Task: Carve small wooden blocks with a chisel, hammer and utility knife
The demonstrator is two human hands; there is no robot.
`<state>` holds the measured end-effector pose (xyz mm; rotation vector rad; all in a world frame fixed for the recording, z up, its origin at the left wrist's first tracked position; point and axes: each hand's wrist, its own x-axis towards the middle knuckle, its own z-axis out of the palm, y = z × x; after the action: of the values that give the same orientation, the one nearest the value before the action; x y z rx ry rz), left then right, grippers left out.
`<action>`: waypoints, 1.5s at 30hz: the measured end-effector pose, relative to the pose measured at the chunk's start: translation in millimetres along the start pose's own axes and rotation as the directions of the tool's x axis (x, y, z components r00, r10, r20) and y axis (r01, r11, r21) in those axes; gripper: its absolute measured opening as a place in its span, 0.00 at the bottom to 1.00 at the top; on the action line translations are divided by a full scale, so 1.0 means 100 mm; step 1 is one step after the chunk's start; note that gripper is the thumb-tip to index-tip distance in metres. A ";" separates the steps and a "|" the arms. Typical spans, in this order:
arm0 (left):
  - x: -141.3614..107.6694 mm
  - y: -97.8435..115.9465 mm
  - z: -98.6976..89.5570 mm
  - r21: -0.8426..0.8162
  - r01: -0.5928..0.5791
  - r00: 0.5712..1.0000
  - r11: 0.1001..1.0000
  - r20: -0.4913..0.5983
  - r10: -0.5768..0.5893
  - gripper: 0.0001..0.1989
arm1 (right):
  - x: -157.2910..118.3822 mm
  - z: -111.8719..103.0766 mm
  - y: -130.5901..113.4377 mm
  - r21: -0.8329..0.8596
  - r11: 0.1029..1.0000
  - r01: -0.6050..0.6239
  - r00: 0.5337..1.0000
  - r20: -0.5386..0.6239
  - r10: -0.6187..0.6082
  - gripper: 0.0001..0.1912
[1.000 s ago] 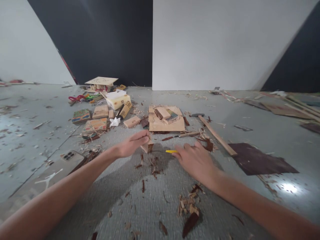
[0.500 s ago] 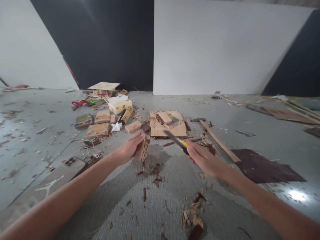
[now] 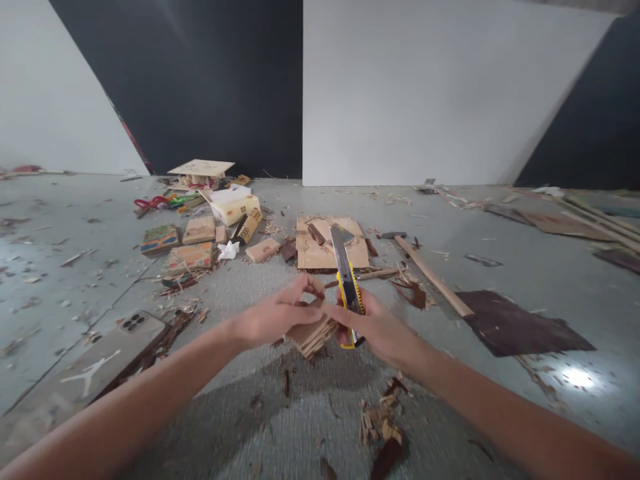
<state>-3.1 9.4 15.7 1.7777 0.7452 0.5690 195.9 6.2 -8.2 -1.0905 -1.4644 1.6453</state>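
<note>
My left hand (image 3: 280, 312) is closed on a small wooden block (image 3: 311, 333) whose near side is cut into rough ridges. In my right hand (image 3: 375, 323) is a yellow and black utility knife (image 3: 350, 293), its wide blade pointing up and away from me. The right fingertips also touch the block's right side, so both hands meet at it. Behind the hands lies a flat wooden board (image 3: 310, 257) with scraps on it, partly hidden by the blade.
A hammer (image 3: 433, 277) lies to the right, beside a dark brown sheet (image 3: 520, 323). At left are a phone (image 3: 100, 367), painted wooden blocks (image 3: 187, 259) and a crumpled tissue (image 3: 229, 251). Wood shavings (image 3: 380, 420) litter the grey floor.
My hands have come together at the block. The knife has swung from slanting left to nearly upright, and the block has moved right and turned.
</note>
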 end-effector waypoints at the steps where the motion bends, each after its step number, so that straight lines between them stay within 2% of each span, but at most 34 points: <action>1: -0.01 0.01 -0.03 -0.047 0.039 0.999 0.998 -0.006 -0.040 0.12 | 0.00 0.01 -0.01 0.043 0.999 -0.003 0.999 -0.034 0.004 0.20; 3: -0.02 0.06 -0.09 -0.078 0.098 0.995 0.992 -0.020 -0.100 0.17 | -0.01 0.04 -0.04 0.137 0.990 -0.014 0.993 -0.116 0.030 0.20; 5: -0.04 0.12 -0.14 0.012 0.084 0.995 0.996 -0.060 -0.083 0.20 | -0.05 0.07 -0.08 0.216 0.976 -0.023 0.984 -0.167 0.060 0.20; 7: -0.05 0.17 -0.17 0.122 0.043 0.994 0.992 -0.106 -0.030 0.18 | -0.10 0.10 -0.13 0.254 0.967 -0.027 0.984 -0.162 0.070 0.18; 10: -0.09 0.27 -0.21 0.225 -0.014 0.995 0.974 -0.091 0.035 0.15 | -0.18 0.13 -0.18 0.285 0.958 -0.026 0.989 -0.134 0.067 0.16; 16: -0.18 0.42 -0.28 0.162 -0.136 0.990 0.977 0.000 0.138 0.21 | -0.26 0.15 -0.29 0.387 0.922 -0.005 0.990 -0.130 0.060 0.15; 18: -0.19 0.41 -0.29 0.127 -0.192 0.980 0.973 -0.028 0.197 0.22 | -0.28 0.15 -0.31 0.419 0.908 0.001 0.990 -0.129 0.058 0.15; 20: -0.17 0.37 -0.30 0.119 -0.255 0.957 0.960 -0.108 0.267 0.17 | -0.28 0.15 -0.30 0.425 0.905 0.010 0.997 -0.075 0.024 0.14; 22: -0.14 0.31 -0.34 0.164 -0.282 0.935 0.945 -0.172 0.309 0.10 | -0.26 0.13 -0.24 0.384 0.923 0.026 0.999 0.008 -0.031 0.13; 24: -0.12 0.25 -0.41 0.275 -0.251 0.933 0.928 -0.187 0.308 0.07 | -0.21 0.05 -0.17 0.264 0.962 0.065 0.996 0.048 -0.080 0.13; 26: -0.12 0.20 -0.51 0.431 -0.190 0.945 0.882 -0.162 0.283 0.08 | -0.14 -0.09 -0.11 0.056 0.991 0.120 0.992 0.041 -0.123 0.16; 28: -0.14 0.16 -0.61 0.552 -0.148 0.963 0.821 -0.107 0.245 0.08 | -0.07 -0.28 -0.09 -0.199 0.966 0.166 0.986 0.060 -0.157 0.19; 29: -0.16 0.14 -0.64 0.589 -0.136 0.973 0.797 -0.071 0.219 0.08 | -0.04 -0.38 -0.09 -0.344 0.917 0.204 0.979 0.093 -0.182 0.21; 30: -0.17 0.13 -0.67 0.611 -0.127 0.981 0.782 -0.038 0.189 0.08 | -0.02 -0.47 -0.10 -0.509 0.825 0.246 0.969 0.140 -0.203 0.21; 32: -0.18 0.09 -0.68 0.637 -0.103 0.992 0.764 0.004 0.130 0.08 | 0.00 -0.60 -0.13 -0.774 0.534 0.341 0.940 0.260 -0.223 0.21; 34: -0.17 0.06 -0.63 0.659 -0.091 0.995 0.747 0.026 0.098 0.10 | -0.01 -0.64 -0.16 -0.879 0.266 0.396 0.916 0.355 -0.189 0.19; 35: -0.16 0.04 -0.60 0.666 -0.099 0.995 0.740 0.042 0.096 0.11 | -0.02 -0.63 -0.17 -0.895 0.183 0.407 0.910 0.380 -0.167 0.19; 37: -0.13 0.01 -0.51 0.674 -0.135 0.991 0.727 0.079 0.112 0.15 | -0.03 -0.60 -0.18 -0.903 0.113 0.414 0.906 0.398 -0.143 0.19; 41: -0.06 -0.05 -0.38 0.685 -0.199 0.979 0.700 0.116 0.165 0.19 | 0.00 -0.57 -0.17 -0.893 0.108 0.436 0.892 0.413 -0.184 0.21; 45: 0.01 -0.09 -0.34 0.688 -0.248 0.968 0.682 0.156 0.195 0.22 | 0.04 -0.61 -0.14 -0.902 0.061 0.428 0.889 0.407 -0.208 0.20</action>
<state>-27.5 34.2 17.3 2.6260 0.7552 0.3903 248.4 37.9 3.3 -1.0380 -2.8283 0.1621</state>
